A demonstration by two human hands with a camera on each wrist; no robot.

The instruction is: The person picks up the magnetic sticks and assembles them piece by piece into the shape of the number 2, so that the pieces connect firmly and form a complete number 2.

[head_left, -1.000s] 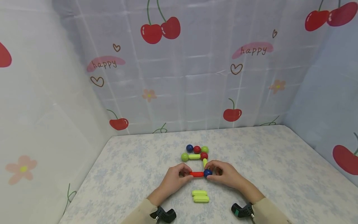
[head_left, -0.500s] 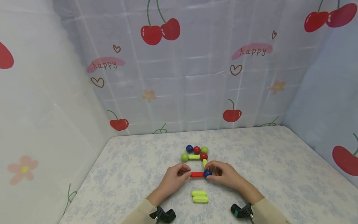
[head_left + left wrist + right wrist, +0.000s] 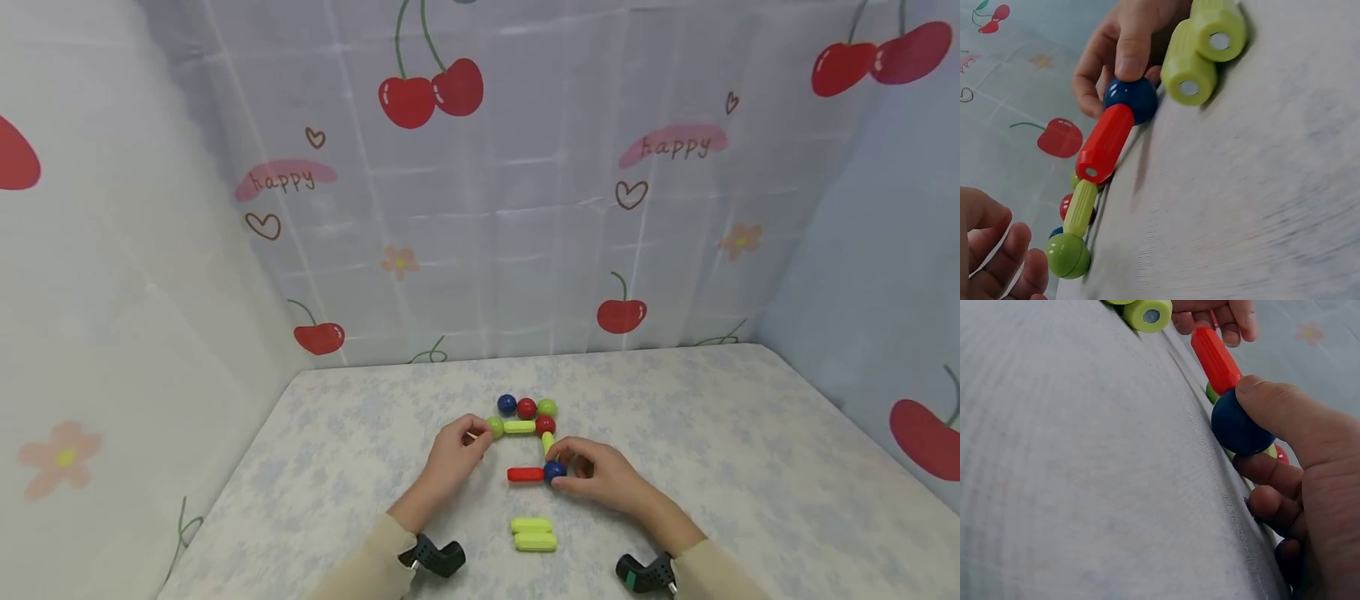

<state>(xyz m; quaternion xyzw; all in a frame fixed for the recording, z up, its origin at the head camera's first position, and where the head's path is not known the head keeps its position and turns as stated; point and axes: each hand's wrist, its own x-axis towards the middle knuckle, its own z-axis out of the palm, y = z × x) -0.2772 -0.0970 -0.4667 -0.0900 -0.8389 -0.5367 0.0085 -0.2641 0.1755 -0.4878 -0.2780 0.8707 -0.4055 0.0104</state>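
A glossy blue ball (image 3: 555,472) meets the right end of a ridged red stick (image 3: 526,475), whose left tip shows silver. Beyond them, a green ball (image 3: 496,427) touches a crosswise lime stick (image 3: 519,427), with a red ball (image 3: 545,425) at its right end.

Held ball (image 3: 555,472): dark blue
Adjoining rod (image 3: 525,474): red
Leftmost ball (image 3: 496,427): green
Paired rods (image 3: 536,543): yellow-green
Desk (image 3: 375,433): white, mottled pale blue-grey
Curtain (image 3: 510,208): pale, printed red cherries, brown hearts, peach flowers
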